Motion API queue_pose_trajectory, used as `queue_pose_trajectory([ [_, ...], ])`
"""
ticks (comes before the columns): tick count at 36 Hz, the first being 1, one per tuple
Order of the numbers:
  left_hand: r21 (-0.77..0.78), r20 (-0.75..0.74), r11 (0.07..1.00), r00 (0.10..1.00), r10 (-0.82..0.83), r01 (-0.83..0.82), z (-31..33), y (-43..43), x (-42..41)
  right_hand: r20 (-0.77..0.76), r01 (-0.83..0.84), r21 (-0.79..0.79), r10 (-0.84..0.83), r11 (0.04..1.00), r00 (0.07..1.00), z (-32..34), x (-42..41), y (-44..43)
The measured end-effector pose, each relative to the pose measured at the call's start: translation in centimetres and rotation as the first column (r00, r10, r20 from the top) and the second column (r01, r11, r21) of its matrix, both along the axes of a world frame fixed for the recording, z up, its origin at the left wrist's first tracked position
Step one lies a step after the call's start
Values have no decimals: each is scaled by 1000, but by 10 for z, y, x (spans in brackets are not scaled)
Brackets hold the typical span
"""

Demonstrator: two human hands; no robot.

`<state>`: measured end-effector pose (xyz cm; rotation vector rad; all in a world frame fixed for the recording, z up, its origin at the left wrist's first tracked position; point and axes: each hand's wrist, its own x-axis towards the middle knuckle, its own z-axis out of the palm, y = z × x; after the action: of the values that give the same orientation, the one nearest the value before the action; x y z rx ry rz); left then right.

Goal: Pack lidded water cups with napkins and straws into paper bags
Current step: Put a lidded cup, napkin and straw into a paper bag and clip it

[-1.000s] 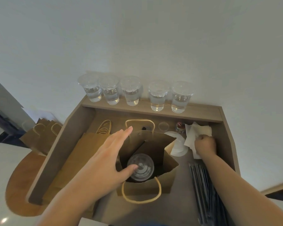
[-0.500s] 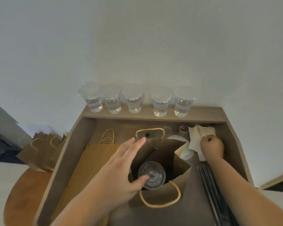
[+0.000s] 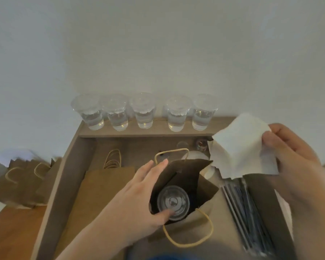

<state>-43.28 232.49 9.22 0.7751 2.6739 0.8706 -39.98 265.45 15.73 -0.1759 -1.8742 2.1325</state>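
Napkin point(image 3: 240, 147) is up off the tray's point(image 3: 71, 166) far-right corner now and hangs at about 2 o'clock of the open paper bag point(image 3: 193, 224), its right edge pinched between thumb and curled fingers of the right hand point(image 3: 293, 160). The left hand point(image 3: 139, 194) keeps the bag mouth spread, fingers straight along the 9 o'clock wall, thumb dipped inside against the lidded cup point(image 3: 174, 200) standing in the bag. I'd judge the napkin goes in next; the straws point(image 3: 248, 212) at 3 o'clock lie untouched.

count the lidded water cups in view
6. Five cups stand in a row on the shelf by the wall; one cup sits inside the open paper bag. More may be hidden deeper in the bag.
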Motion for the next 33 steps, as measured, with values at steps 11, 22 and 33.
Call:
queue_pose_trajectory([
  [11,51,-31,997,998,-60,61,1,-3,-6,670,-697,715,231,53,706,12,-51,-93],
  [22,145,27,989,1000,-4,0,2,-3,-3,743,-724,669,159,-165,650,-22,-66,-135],
  [33,439,-32,861,952,303,-259,-6,-30,7,-80,-87,652,183,753,980,-13,-11,-31],
])
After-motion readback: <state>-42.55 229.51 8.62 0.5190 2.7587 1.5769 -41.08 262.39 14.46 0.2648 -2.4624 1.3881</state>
